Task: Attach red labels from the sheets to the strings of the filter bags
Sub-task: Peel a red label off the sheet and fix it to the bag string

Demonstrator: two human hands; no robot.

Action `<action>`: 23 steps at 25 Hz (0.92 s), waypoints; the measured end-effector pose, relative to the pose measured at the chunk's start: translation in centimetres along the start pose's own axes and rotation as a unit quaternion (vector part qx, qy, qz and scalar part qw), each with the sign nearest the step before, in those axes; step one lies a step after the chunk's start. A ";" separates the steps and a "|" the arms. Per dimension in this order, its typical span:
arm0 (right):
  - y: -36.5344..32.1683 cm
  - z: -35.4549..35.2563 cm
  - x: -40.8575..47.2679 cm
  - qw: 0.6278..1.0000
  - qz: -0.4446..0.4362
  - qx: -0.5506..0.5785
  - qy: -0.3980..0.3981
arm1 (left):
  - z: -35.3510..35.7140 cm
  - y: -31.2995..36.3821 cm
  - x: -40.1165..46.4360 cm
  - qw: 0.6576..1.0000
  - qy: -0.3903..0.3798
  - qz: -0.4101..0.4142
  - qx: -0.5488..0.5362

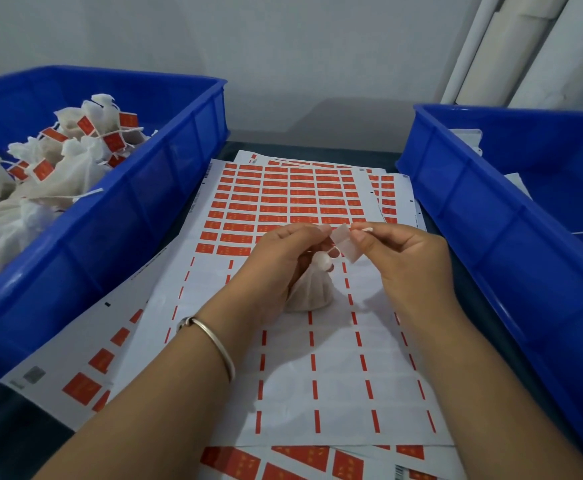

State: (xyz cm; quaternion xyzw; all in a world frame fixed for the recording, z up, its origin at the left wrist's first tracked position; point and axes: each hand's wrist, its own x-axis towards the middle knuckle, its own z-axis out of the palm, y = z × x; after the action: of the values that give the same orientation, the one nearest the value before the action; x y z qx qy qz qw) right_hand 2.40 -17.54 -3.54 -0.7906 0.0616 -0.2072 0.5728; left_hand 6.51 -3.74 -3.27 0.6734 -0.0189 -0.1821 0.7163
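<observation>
We see both hands mid-labelling: left hand (283,251) grips small white gauze filter bag (309,289); right hand (397,251) pinches pale peeled label (347,245), probably its string too. Next: fold label shut over string.

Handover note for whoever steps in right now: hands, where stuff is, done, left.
Left hand: holds the filter bag at its neck, above the top label sheet.
Right hand: pinches a peeled label, pale back towards the camera, beside the bag's string.
Done: labelled bags piled in the left bin; near rows of the sheet are peeled.
Left: close the label on this string, drop the bag in the left bin, then take bags from the right bin. Far rows still hold red labels.
</observation>
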 end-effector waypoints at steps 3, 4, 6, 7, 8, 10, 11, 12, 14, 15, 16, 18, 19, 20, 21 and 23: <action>0.2 -0.1 0.0 0.999 0.022 0.044 0.000 | -0.1 0.2 -0.2 1.000 -0.015 0.016 0.013; 0.3 -0.2 0.0 0.998 0.032 0.061 -0.001 | -0.1 0.2 -0.3 0.999 -0.018 0.022 0.020; 0.3 -0.2 0.1 0.995 0.049 0.086 -0.004 | -0.2 0.2 -0.3 0.999 -0.029 0.036 0.028; 0.3 -0.2 0.1 0.994 0.055 0.094 -0.004 | -0.2 0.1 -0.3 0.998 -0.037 0.045 0.029; 0.3 -0.3 0.1 0.993 0.061 0.100 -0.005 | -0.2 0.1 -0.3 0.997 -0.045 0.056 0.029; 0.3 -0.3 0.2 0.991 0.074 0.115 -0.009 | -0.3 0.0 -0.4 0.995 -0.055 0.074 0.038; 0.3 -0.3 0.2 0.989 0.081 0.122 -0.011 | -0.3 0.0 -0.4 0.994 -0.057 0.082 0.047; 0.3 -0.4 0.2 0.988 0.088 0.128 -0.014 | -0.2 0.0 -0.5 0.993 -0.058 0.089 0.053; 0.4 -0.4 0.2 0.985 0.102 0.138 -0.017 | -0.1 0.0 -0.6 0.992 -0.056 0.100 0.053; 0.4 -0.4 0.3 0.984 0.109 0.143 -0.017 | 0.0 0.0 -0.6 0.992 -0.053 0.104 0.052; 0.4 -0.4 0.3 0.982 0.115 0.147 -0.017 | 0.0 0.0 -0.6 0.991 -0.048 0.108 0.056; 0.3 -0.4 0.4 0.980 0.124 0.156 -0.016 | 0.1 -0.1 -0.5 0.990 -0.035 0.115 0.080; 0.4 -0.4 0.4 0.979 0.126 0.158 -0.016 | 0.1 -0.1 -0.5 0.988 -0.030 0.119 0.096; 0.4 -0.4 0.4 0.979 0.127 0.161 -0.018 | 0.1 -0.1 -0.5 0.986 -0.024 0.123 0.111; 0.4 -0.5 0.4 0.978 0.128 0.165 -0.019 | 0.2 -0.1 -0.4 0.984 -0.020 0.127 0.123; 0.5 -0.5 0.4 0.976 0.132 0.174 -0.019 | 0.2 -0.3 -0.3 0.981 -0.017 0.138 0.138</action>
State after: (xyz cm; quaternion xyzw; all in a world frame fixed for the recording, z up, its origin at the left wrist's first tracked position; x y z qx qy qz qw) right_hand 2.69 -18.30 -3.78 -0.6674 0.1169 -0.1223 0.7252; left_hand 6.07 -3.82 -3.43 0.7532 -0.1487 -0.0885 0.6347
